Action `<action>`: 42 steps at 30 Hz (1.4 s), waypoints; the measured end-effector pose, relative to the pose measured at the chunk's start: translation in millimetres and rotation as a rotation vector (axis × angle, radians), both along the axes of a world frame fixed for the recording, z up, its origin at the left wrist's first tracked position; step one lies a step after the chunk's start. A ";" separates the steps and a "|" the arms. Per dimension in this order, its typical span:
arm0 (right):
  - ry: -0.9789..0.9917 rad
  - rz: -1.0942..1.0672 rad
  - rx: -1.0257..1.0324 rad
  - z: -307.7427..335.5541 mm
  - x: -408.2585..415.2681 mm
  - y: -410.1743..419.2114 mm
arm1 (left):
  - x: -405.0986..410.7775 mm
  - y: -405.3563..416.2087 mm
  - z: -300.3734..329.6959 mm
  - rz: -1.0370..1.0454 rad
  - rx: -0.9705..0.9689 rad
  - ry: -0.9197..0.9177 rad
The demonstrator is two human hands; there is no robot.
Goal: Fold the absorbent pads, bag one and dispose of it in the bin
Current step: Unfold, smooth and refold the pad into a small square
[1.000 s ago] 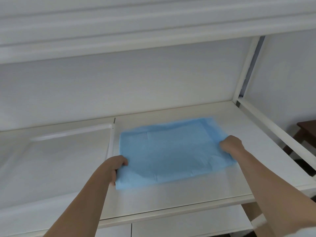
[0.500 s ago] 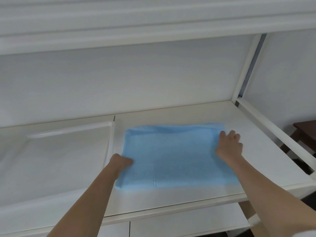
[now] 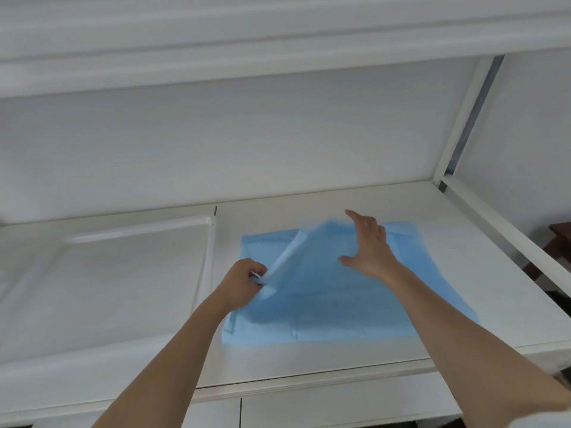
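A light blue absorbent pad point(image 3: 349, 310) lies on the white shelf surface point(image 3: 482, 273), right of centre. My left hand point(image 3: 244, 284) pinches the pad's left edge and holds it lifted, so a flap rises and leans toward the middle. My right hand point(image 3: 369, 245) hovers over the pad's upper middle with fingers spread and straight, holding nothing. I see no bag and no bin in view.
A shallow white tray point(image 3: 102, 273) takes up the left part of the shelf. A white upright post point(image 3: 460, 118) and a side rail point(image 3: 506, 230) bound the right side. Dark wooden furniture point(image 3: 560, 234) shows beyond the rail. Drawer fronts point(image 3: 340, 406) sit below the front edge.
My left hand has lifted the pad's left edge and carried it toward the middle. My right hand left the pad's right edge and now hovers spread over its centre.
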State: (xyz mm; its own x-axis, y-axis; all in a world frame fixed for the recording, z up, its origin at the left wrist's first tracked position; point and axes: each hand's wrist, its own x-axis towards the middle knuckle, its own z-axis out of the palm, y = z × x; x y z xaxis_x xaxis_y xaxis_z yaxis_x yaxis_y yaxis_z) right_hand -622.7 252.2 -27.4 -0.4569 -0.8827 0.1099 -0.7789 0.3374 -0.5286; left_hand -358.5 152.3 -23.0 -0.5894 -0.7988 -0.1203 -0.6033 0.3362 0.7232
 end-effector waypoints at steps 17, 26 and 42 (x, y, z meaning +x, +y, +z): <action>0.364 0.273 0.043 28.7 20.9 -19.6 | 1.3 5.3 11.3 0.001 -0.083 0.076; 0.315 -0.029 0.286 26.4 -39.8 8.8 | 35.6 -16.3 -1.9 0.243 0.061 0.140; 0.296 -0.679 -0.191 24.6 -73.4 17.6 | 24.6 -9.3 -7.0 0.494 0.171 0.277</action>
